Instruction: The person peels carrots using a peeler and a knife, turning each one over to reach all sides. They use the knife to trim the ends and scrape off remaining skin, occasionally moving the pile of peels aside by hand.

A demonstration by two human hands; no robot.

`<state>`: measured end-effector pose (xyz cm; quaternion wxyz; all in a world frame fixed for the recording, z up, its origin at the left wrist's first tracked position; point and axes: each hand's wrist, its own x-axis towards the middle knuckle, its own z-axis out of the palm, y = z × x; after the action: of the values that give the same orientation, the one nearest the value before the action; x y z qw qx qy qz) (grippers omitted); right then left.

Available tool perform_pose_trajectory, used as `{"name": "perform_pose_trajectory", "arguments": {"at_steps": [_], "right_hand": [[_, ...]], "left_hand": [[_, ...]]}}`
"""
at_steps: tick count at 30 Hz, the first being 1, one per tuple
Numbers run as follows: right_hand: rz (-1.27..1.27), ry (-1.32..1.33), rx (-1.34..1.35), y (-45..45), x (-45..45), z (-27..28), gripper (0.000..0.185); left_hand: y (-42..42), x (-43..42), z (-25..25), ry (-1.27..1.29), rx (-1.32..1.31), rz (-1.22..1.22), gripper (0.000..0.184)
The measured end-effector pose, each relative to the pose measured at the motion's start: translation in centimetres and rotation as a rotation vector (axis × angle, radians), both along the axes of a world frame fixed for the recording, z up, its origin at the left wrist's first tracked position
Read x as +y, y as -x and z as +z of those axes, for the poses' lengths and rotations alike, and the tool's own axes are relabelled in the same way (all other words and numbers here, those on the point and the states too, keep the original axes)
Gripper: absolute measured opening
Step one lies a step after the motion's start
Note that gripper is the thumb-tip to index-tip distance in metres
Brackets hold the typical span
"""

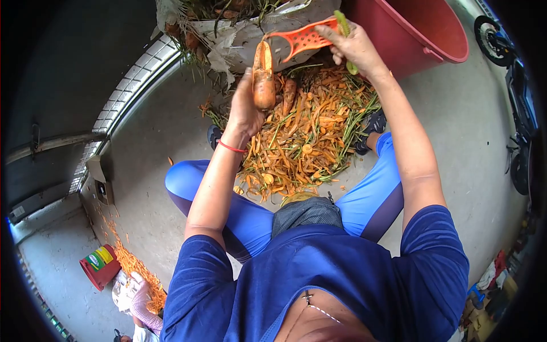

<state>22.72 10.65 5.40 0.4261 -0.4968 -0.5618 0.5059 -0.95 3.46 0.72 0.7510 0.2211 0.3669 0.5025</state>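
Note:
My left hand (245, 108) is wrapped round a thick carrot (264, 85), held upright over the peelings, with lighter bare flesh showing along its upper part. In my right hand (356, 48) is an orange plastic peeler (307, 40) with a holed body. Its far end is close to the carrot's top; whether they touch I cannot tell. A yellow-green piece (342, 23) sticks out above my right fingers. Below both hands, a heap of carrot peelings (307, 142) and green stalks lies on the floor between my feet. Another carrot (289, 94) lies on the heap.
A torn white sack (245, 43) with carrots and stalks stands ahead. Beside it is a large red tub (399, 34). A motorcycle (518, 97) stands at the right. At lower left, another person's sleeve (142, 305) shows near peelings and a red bucket (101, 268).

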Motion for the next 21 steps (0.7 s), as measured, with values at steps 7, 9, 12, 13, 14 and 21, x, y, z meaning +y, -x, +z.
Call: {"name": "perform_pose_trajectory", "arguments": {"at_steps": [7,9,12,13,14,21], "right_hand": [[0.268,-0.002,-0.047,2.9,-3.2,0.3,0.040],[0.293,0.011,-0.108,3.7,-3.9,0.3,0.046],[0.317,0.004,-0.163,4.0,-3.8,0.2,0.046],[0.359,-0.034,-0.163,3.8,-3.8,0.8,0.046],[0.359,-0.019,-0.177,3.7,-3.6,0.8,0.045],[0.098,-0.040,-0.308,-2.3,0.9,0.0,0.043]], "left_hand": [[0.5,0.1,0.2,0.069,-0.109,0.052,0.044],[0.4,-0.1,0.1,0.091,-0.153,0.020,0.045],[0.0,-0.6,0.9,0.124,-0.166,-0.003,0.045],[0.0,-0.8,1.0,0.126,-0.176,-0.010,0.045],[0.0,-0.8,1.0,0.129,-0.184,-0.015,0.045],[0.2,-1.1,-0.2,0.191,-0.187,-0.123,0.040]]}}
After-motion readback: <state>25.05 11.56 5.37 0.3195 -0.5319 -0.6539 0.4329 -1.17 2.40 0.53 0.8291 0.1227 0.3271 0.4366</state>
